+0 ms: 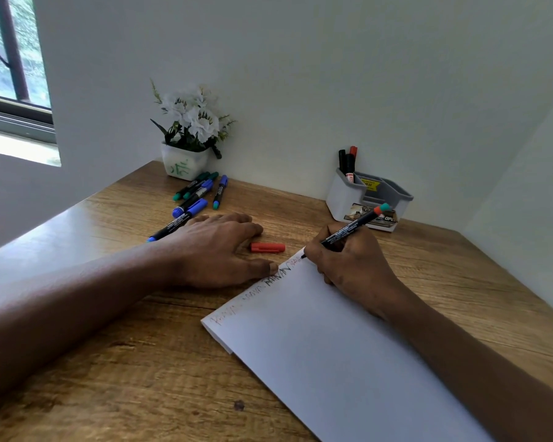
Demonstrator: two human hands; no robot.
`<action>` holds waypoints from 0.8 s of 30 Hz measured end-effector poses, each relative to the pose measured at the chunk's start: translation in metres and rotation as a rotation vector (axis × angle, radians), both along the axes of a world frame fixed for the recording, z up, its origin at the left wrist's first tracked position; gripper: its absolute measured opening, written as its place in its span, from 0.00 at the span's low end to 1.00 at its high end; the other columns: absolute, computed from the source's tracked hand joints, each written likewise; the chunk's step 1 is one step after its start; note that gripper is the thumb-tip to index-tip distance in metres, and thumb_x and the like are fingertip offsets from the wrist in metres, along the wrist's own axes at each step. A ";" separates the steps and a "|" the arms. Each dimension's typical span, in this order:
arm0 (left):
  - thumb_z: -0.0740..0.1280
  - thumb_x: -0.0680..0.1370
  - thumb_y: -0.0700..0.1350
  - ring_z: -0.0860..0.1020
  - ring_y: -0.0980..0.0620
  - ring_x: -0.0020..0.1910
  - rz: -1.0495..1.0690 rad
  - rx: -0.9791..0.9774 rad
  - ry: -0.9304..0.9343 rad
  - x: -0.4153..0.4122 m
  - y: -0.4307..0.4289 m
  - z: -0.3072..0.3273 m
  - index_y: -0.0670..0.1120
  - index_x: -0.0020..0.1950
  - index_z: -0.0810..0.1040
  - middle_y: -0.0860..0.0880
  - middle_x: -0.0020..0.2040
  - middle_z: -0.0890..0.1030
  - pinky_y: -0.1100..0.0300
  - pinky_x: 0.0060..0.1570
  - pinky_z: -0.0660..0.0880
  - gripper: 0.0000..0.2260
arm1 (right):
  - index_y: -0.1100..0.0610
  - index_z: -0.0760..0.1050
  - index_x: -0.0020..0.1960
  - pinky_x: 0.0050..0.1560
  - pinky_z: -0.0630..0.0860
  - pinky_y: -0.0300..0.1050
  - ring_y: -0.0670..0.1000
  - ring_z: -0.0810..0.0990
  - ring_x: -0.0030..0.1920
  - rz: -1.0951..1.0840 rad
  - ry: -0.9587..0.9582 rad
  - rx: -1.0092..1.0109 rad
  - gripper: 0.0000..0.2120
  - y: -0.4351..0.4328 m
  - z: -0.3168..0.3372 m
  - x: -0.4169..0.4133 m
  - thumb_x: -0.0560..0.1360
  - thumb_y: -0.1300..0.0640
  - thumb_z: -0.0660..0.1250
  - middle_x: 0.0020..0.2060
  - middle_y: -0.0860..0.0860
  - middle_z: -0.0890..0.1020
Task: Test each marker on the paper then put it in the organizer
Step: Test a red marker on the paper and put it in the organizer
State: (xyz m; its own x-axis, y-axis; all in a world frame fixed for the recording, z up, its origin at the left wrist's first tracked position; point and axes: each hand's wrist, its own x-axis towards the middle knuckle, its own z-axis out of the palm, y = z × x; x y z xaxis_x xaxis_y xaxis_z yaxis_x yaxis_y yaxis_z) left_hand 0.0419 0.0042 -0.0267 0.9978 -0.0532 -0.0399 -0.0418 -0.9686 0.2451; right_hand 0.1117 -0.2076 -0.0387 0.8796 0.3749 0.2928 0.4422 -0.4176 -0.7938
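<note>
My right hand (348,260) grips a black-barrelled marker (353,225) with a red and teal end, its tip touching the far corner of the white paper (332,352). Scribbles in red and black run along the paper's far edge. My left hand (217,250) lies flat on the desk with fingers apart, its thumb pressing the paper's edge. A loose red cap (267,247) lies between the two hands. Several capped blue and green markers (198,194) lie in a loose pile behind my left hand. The grey organizer (342,199) stands at the back right with a red and a black marker in it.
A white pot of artificial white flowers (189,135) stands at the back of the wooden desk (141,362), against the wall. A window is at the upper left. Walls close the desk in at the back and the right.
</note>
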 end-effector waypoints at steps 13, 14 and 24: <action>0.57 0.76 0.73 0.56 0.50 0.80 -0.014 -0.004 -0.022 0.002 0.003 -0.003 0.59 0.81 0.56 0.55 0.83 0.55 0.48 0.77 0.56 0.37 | 0.60 0.77 0.37 0.24 0.70 0.39 0.49 0.74 0.24 -0.060 0.090 0.074 0.09 0.001 0.002 -0.004 0.75 0.62 0.70 0.26 0.53 0.79; 0.57 0.76 0.72 0.57 0.51 0.80 -0.016 -0.008 -0.026 0.002 0.003 -0.003 0.59 0.81 0.57 0.55 0.82 0.55 0.48 0.76 0.56 0.37 | 0.59 0.78 0.38 0.23 0.70 0.39 0.49 0.75 0.24 -0.077 0.114 0.108 0.08 0.000 0.003 -0.003 0.76 0.61 0.70 0.27 0.52 0.80; 0.67 0.77 0.63 0.74 0.59 0.66 -0.029 -0.141 -0.304 -0.002 0.005 -0.005 0.61 0.64 0.80 0.60 0.69 0.75 0.55 0.65 0.74 0.18 | 0.64 0.83 0.51 0.30 0.74 0.42 0.52 0.82 0.36 0.168 0.319 0.378 0.07 -0.009 0.005 0.004 0.79 0.64 0.65 0.37 0.58 0.85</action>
